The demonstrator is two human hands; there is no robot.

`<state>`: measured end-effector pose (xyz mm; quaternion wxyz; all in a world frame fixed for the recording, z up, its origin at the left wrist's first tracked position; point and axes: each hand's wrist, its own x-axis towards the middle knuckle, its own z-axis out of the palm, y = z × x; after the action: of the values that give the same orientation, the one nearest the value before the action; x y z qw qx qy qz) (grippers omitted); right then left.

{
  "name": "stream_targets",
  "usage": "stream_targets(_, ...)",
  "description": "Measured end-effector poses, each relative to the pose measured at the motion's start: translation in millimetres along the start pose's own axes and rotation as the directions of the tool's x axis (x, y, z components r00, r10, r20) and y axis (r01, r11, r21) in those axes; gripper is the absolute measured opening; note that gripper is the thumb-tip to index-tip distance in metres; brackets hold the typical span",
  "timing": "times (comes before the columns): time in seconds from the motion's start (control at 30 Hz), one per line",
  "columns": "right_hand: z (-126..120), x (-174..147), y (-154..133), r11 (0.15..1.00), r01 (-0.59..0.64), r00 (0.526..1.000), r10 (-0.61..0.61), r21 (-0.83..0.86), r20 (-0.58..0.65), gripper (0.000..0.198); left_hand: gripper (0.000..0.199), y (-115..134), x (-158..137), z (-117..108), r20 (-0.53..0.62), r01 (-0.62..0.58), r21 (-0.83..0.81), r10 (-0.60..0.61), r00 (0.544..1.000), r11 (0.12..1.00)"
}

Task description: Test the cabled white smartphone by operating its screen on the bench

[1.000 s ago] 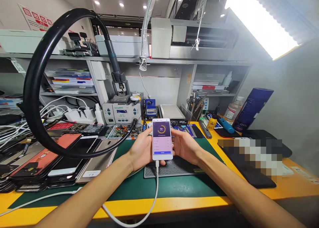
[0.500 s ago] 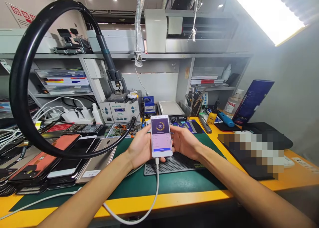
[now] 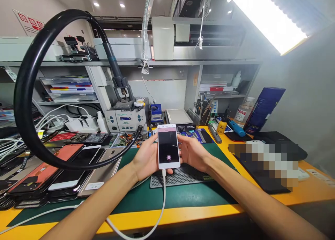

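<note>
A white smartphone [image 3: 169, 145] is held upright between both hands, its screen facing me. The screen is mostly black, with a pink band at the top and a round pinkish button low down. My left hand [image 3: 146, 156] grips its left edge, some fingers hidden behind it. From the other side, my right hand [image 3: 193, 152] holds the right edge, its fingers partly behind the phone. A white charging cable [image 3: 164, 191] is plugged into the bottom and loops down past the table edge. Below the phone lies a grey perforated mat [image 3: 180, 177] on a green work mat [image 3: 193, 194].
Stacked phones and phone parts [image 3: 86, 170] line the left side. A thick black hose [image 3: 23, 93] arcs over them from a rework station [image 3: 128, 119]. To the right stand a yellow bottle [image 3: 222, 126] and a clear bottle [image 3: 243, 110], beside a black pad [image 3: 259, 173].
The phone's screen has switched from a purple page with a 70-something dial and a list to a black view with a round button. Both hands keep their hold; the camera view shifts slightly.
</note>
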<state>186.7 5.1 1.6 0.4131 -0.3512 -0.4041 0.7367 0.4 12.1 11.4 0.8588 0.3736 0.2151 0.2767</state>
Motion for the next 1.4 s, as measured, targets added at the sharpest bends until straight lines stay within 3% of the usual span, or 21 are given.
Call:
stream_targets(0.5,5,-1,1,1.0,0.009,1.0,-0.01,-0.029,-0.028,0.037,0.062,-2,0,-2,0.027,-0.019,-0.019,0.02,0.999,1.0)
stream_targets(0.83,-1,0,-1,0.994,-0.089,0.994,0.085,0.067,0.064,0.039,0.07,-1,2,-8,-0.022,0.098,-0.176,-0.103,0.994,0.98)
stream_targets(1.07,4,-4,-1,0.998,-0.056,0.997,0.057,-0.027,0.056,0.018,0.07,0,2,-4,-0.008,0.103,-0.154,-0.105,0.994,0.983)
stream_targets(1.2,9,-6,3,0.991,0.025,0.997,-0.016,-0.133,0.074,0.034,0.069,-1,3,-6,-0.004,0.093,-0.167,-0.095,0.995,0.982)
stream_targets(1.4,7,-5,9,0.981,0.067,0.994,-0.05,-0.184,0.097,0.034,0.069,-6,6,-13,0.013,0.082,-0.175,-0.081,0.997,0.981)
